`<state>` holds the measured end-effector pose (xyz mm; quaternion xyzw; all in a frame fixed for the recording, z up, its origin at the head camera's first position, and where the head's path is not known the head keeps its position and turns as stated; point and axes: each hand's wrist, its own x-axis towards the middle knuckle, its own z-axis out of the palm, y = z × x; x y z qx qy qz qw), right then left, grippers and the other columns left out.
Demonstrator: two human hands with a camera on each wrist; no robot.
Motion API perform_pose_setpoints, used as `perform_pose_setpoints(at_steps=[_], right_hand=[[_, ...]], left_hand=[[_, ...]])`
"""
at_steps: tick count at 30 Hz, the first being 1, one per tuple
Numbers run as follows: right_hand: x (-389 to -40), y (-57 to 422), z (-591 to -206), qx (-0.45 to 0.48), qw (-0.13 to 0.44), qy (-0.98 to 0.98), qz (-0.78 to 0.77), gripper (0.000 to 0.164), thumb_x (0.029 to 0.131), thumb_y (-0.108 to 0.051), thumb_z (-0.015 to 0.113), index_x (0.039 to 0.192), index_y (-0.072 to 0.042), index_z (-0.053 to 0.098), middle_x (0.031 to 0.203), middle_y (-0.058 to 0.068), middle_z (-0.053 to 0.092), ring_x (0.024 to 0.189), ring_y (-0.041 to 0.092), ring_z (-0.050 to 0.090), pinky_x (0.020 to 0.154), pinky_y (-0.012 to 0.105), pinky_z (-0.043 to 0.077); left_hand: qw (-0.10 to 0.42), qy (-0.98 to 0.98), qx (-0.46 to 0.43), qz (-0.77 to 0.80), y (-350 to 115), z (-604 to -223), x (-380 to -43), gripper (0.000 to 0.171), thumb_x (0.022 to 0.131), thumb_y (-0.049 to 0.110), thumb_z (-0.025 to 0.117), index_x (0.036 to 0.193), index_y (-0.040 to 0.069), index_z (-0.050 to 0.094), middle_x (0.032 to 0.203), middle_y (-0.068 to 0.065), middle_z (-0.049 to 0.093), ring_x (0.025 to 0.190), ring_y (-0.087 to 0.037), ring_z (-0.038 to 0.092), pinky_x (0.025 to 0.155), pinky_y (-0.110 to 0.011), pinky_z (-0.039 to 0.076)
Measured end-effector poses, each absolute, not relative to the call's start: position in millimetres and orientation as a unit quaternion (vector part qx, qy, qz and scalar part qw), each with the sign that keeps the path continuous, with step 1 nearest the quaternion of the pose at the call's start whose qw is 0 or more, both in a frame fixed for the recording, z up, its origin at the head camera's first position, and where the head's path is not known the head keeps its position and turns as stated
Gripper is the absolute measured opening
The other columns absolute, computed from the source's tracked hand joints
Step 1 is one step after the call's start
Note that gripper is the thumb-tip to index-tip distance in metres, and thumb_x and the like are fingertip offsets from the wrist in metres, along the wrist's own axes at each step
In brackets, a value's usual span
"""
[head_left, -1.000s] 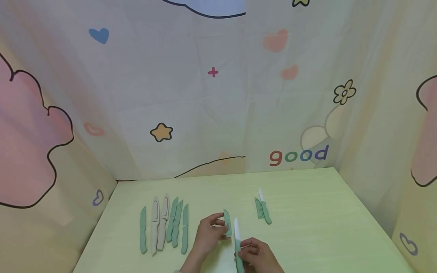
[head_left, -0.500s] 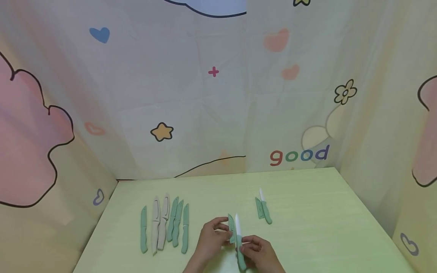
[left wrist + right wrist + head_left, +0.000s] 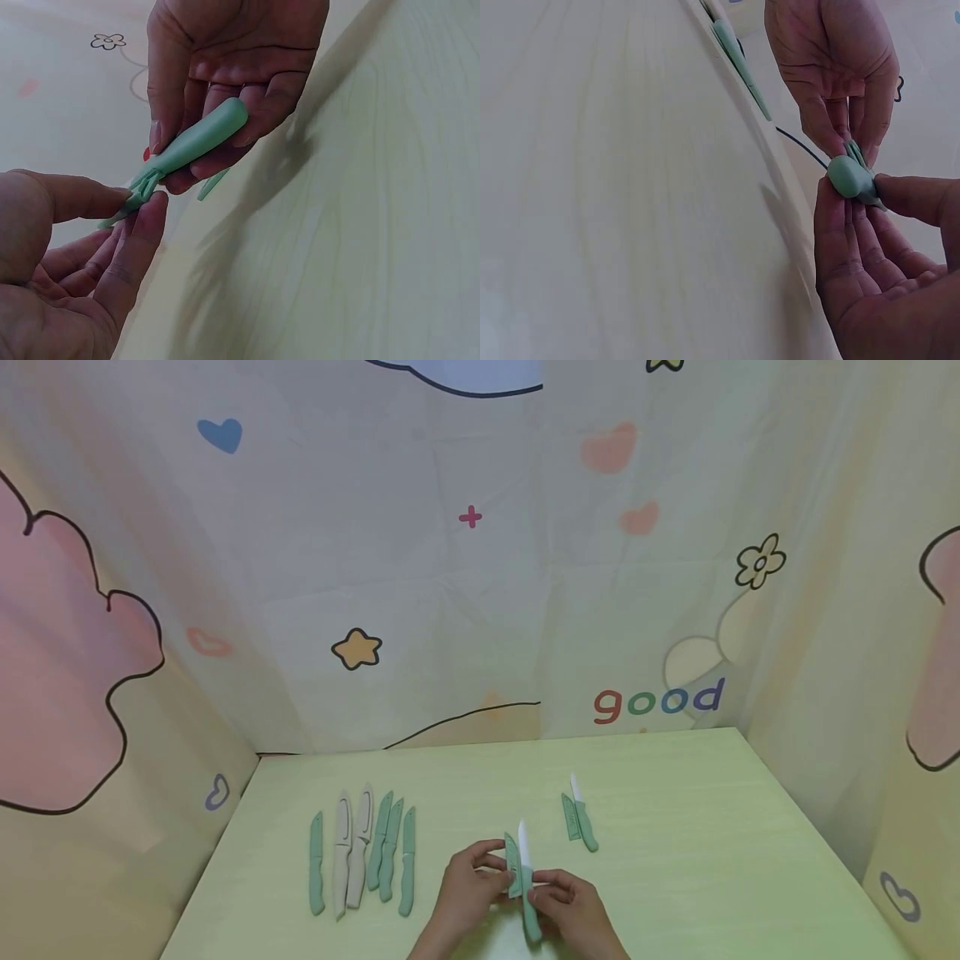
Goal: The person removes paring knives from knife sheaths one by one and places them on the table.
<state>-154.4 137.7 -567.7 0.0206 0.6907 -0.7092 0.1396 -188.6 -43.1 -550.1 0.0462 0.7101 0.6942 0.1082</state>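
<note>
My left hand (image 3: pixel 469 885) pinches a green knife sheath (image 3: pixel 513 863) between thumb and fingers. Beside it, my right hand (image 3: pixel 573 906) grips the green handle of a knife (image 3: pixel 531 917), its white blade pointing away from me. Sheath and knife are side by side above the table, the blade outside the sheath in the head view. In the left wrist view the knife handle (image 3: pixel 199 140) slants up from the sheath's open end (image 3: pixel 148 184), close against it. The right wrist view looks at the butt of the handle (image 3: pixel 847 178), with the sheath partly hidden behind.
On the left of the table (image 3: pixel 675 860) lies a row of sheathed knives: green ones (image 3: pixel 317 864) and two beige ones (image 3: pixel 342 856). Farther back on the right, an unsheathed green knife (image 3: pixel 584 821) lies against its sheath (image 3: pixel 571 817). A printed curtain (image 3: pixel 480 593) stands behind.
The left hand has brought the sheath rightward and slightly nearer, up to the knife. The right hand has raised the knife a little away from me. Both holds stay the same.
</note>
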Motion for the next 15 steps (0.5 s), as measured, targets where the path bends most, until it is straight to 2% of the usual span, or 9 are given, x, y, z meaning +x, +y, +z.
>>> perform_pose_setpoints(at_steps=[5, 15], right_hand=[[-156.5, 136.3, -563.8, 0.021, 0.129, 0.697, -0.705, 0.041, 0.093, -0.014, 0.064, 0.126, 0.008, 0.055, 0.1, 0.012, 0.071, 0.084, 0.024, 0.066, 0.065, 0.035, 0.061], [-160.4, 135.5, -563.2, 0.014, 0.135, 0.697, -0.704, 0.055, 0.084, -0.005, 0.069, 0.134, 0.007, 0.049, 0.111, 0.018, 0.067, 0.092, 0.023, 0.064, 0.069, 0.033, 0.06]], left_hand=[[0.112, 0.705, 0.048, 0.699, -43.4, -529.5, -178.9, 0.046, 0.084, -0.004, 0.067, 0.128, -0.005, 0.055, 0.095, -0.019, 0.068, 0.078, -0.027, 0.067, 0.065, -0.041, 0.062], [0.106, 0.707, 0.049, 0.697, -42.9, -565.7, -191.7, 0.048, 0.085, -0.004, 0.066, 0.131, 0.0, 0.054, 0.09, -0.015, 0.072, 0.073, -0.024, 0.067, 0.06, -0.034, 0.062]])
